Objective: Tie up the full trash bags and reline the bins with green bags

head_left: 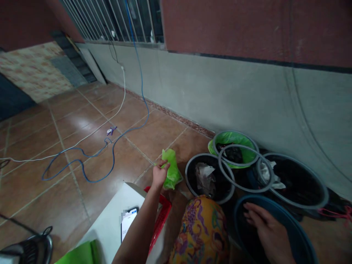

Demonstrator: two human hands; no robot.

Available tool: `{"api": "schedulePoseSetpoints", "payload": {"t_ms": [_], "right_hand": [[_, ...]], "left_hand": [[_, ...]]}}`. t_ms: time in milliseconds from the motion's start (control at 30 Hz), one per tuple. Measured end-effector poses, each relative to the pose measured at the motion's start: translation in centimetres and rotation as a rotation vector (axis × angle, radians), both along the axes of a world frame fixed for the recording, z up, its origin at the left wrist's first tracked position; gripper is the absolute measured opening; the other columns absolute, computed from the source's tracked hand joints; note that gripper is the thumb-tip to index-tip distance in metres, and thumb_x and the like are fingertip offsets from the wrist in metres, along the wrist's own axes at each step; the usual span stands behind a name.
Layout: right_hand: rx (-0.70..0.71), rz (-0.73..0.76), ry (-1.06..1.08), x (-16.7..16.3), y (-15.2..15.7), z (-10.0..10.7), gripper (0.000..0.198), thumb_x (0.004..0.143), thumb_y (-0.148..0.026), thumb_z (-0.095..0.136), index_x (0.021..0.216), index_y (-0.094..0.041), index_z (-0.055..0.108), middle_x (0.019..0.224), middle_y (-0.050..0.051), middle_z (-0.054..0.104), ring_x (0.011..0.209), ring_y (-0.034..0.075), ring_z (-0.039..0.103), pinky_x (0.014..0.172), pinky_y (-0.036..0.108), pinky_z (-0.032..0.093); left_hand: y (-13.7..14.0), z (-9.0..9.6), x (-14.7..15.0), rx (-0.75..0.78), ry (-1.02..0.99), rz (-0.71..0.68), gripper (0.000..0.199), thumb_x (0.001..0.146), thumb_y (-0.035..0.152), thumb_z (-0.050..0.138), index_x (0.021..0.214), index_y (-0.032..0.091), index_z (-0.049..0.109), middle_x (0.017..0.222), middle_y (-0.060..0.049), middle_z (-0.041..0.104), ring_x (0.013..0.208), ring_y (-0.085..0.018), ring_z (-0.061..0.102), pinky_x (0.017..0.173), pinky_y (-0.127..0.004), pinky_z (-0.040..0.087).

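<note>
My left hand (160, 174) reaches forward over the floor, its fingers closed on a bright green plastic bag (172, 172) that hangs or lies just beside the bins. Over a dark blue tub (298, 229) at the lower right is my right hand (271, 231). Its thumb and fingers are drawn together, and what they hold, if anything, does not show. Between the hands stands a grey-rimmed bin (189, 183) with a crumpled greyish bag (205, 179) inside. A loose grey ring (271, 176) rests across the neighbouring bins.
By the wall stands a bin lined with green plastic (247, 137); right of it is a wide dark bin (326, 192). A white box top (110, 223) carries a phone (129, 222) and green cloth-like material (82, 253). A blue cable (113, 157) and white cable (90, 130) cross the tiles.
</note>
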State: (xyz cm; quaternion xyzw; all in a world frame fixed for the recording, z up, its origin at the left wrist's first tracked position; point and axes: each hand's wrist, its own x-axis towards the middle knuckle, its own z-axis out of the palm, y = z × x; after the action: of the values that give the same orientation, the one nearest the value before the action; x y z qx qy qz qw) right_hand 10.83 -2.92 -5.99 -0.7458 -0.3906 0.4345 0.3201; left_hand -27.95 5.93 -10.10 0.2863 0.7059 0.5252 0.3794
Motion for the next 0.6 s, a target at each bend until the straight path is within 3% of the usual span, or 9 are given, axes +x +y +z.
{"api": "schedulePoseSetpoints", "payload": {"t_ms": [233, 433, 600], "right_hand": [[0.214, 0.152, 0.162, -5.4, 4.4, 3.5, 0.040, 0.075, -0.050, 0.063, 0.101, -0.019, 0.067, 0.103, 0.010, 0.073, 0.075, 0.019, 0.069, 0.072, 0.033, 0.057], [0.204, 0.395, 0.092, -7.3, 4.8, 4.1, 0.033, 0.085, -0.043, 0.053, 0.106, -0.022, 0.065, 0.109, 0.009, 0.071, 0.082, 0.021, 0.070, 0.079, 0.037, 0.054], [0.227, 0.484, 0.048, -8.4, 4.7, 4.8, 0.032, 0.087, -0.042, 0.050, 0.108, -0.023, 0.064, 0.108, 0.008, 0.071, 0.090, 0.022, 0.069, 0.086, 0.039, 0.052]], "left_hand": [[-0.4, 7.0, 1.2, 0.203, -0.128, -0.041, 0.039, 0.064, 0.037, 0.077, 0.096, 0.015, 0.076, 0.107, -0.010, 0.073, 0.107, -0.026, 0.063, 0.098, -0.038, 0.044], [0.1, 9.5, 2.2, 0.173, -0.226, -0.103, 0.039, 0.061, 0.036, 0.080, 0.092, 0.014, 0.077, 0.097, -0.008, 0.074, 0.091, -0.022, 0.066, 0.084, -0.032, 0.048], [0.3, 12.4, 3.5, 0.295, -0.272, -0.178, 0.038, 0.064, 0.039, 0.078, 0.095, 0.016, 0.077, 0.102, -0.007, 0.074, 0.099, -0.022, 0.064, 0.088, -0.031, 0.047]]}}
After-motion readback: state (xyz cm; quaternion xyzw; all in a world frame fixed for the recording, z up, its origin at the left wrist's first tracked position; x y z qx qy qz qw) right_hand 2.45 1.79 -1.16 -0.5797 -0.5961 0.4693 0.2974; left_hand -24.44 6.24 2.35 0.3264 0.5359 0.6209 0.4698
